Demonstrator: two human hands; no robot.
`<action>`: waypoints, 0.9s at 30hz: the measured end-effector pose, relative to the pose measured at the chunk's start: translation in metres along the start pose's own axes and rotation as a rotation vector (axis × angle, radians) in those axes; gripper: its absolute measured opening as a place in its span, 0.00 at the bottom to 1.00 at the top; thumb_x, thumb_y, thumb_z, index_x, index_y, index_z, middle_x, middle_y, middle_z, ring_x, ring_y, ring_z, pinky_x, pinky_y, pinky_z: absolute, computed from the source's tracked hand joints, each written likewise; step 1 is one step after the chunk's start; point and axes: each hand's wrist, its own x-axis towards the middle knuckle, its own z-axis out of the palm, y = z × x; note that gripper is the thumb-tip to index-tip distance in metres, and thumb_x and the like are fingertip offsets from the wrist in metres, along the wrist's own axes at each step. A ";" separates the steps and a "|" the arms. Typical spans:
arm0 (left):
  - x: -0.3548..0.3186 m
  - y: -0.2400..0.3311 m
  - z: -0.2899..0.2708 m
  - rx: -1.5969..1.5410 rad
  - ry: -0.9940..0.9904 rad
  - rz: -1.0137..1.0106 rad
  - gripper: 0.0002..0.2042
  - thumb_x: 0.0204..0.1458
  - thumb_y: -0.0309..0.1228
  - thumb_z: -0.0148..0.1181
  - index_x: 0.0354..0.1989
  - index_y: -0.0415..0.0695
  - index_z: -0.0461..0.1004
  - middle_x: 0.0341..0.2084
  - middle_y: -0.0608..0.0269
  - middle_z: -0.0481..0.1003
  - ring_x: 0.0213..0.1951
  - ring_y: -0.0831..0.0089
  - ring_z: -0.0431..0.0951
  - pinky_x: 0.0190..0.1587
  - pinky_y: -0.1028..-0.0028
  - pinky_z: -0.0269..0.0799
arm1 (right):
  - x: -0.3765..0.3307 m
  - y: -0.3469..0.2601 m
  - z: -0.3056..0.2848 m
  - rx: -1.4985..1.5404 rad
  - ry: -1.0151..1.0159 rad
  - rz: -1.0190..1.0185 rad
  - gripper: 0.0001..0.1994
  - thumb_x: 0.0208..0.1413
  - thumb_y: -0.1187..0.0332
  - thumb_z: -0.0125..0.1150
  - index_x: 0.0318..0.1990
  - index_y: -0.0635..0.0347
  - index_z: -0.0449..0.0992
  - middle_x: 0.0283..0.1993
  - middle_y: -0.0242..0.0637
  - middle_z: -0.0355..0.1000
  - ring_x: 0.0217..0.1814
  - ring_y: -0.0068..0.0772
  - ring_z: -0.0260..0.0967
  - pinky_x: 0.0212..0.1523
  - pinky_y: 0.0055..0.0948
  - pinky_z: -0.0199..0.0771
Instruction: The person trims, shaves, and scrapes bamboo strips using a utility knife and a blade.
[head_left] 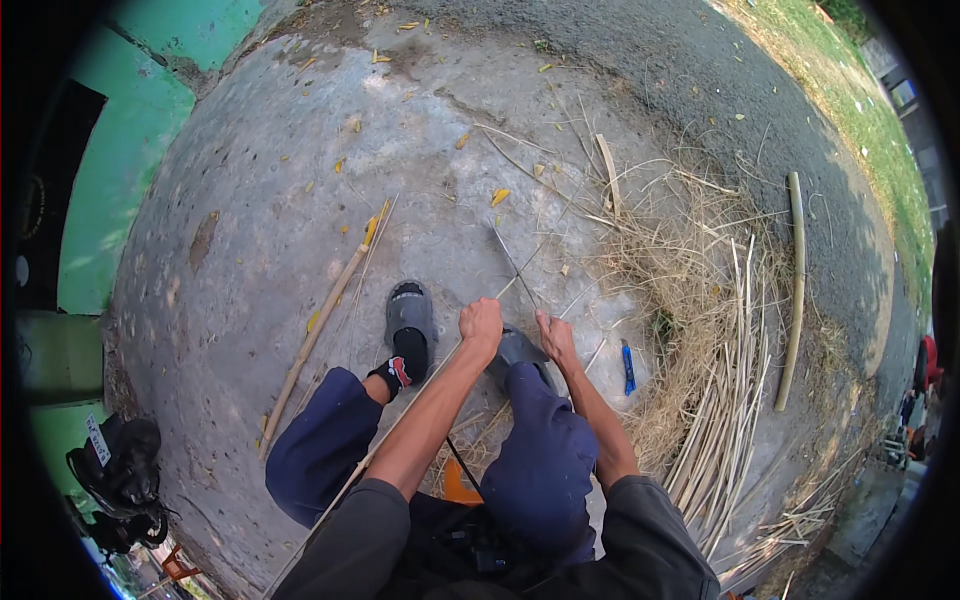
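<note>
My left hand (481,328) is closed around a long, thin bamboo strip (426,384). This strip slants from the lower left, past my left forearm, to beyond the fist. Just to the right, my right hand (556,338) grips a knife, its handle mostly hidden in the fingers. The narrow knife blade (508,254) points away and to the left, crossing the strip just past my left hand. Both hands are above my right shoe (516,358), between my knees. A blue utility knife (628,368) lies on the ground to the right of my right hand.
Curly shavings (680,235) cover the ground at the right, beside a heap of split strips (728,400). A thick bamboo pole (797,290) lies beyond them. Another pole (315,335) lies left of my left shoe (408,308). A green wall (125,160) stands far left.
</note>
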 end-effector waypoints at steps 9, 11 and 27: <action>-0.003 -0.002 0.006 0.038 0.076 0.080 0.08 0.58 0.25 0.60 0.37 0.42 0.87 0.36 0.49 0.86 0.40 0.53 0.89 0.42 0.60 0.86 | -0.016 -0.004 -0.021 -0.029 -0.040 0.006 0.36 0.69 0.41 0.52 0.29 0.76 0.77 0.27 0.70 0.70 0.35 0.74 0.74 0.40 0.58 0.71; -0.005 -0.007 0.006 0.037 0.035 0.121 0.08 0.58 0.25 0.60 0.37 0.42 0.87 0.35 0.51 0.86 0.40 0.55 0.89 0.42 0.61 0.86 | -0.023 -0.006 -0.024 -0.011 -0.040 -0.035 0.36 0.69 0.41 0.52 0.29 0.76 0.77 0.27 0.70 0.70 0.35 0.75 0.74 0.39 0.59 0.71; -0.002 -0.017 0.008 -0.070 0.015 0.028 0.09 0.59 0.24 0.58 0.36 0.39 0.86 0.37 0.44 0.85 0.40 0.49 0.88 0.43 0.57 0.85 | -0.010 -0.024 -0.019 -0.063 -0.060 -0.026 0.35 0.68 0.39 0.52 0.31 0.71 0.80 0.28 0.68 0.73 0.37 0.74 0.75 0.41 0.59 0.73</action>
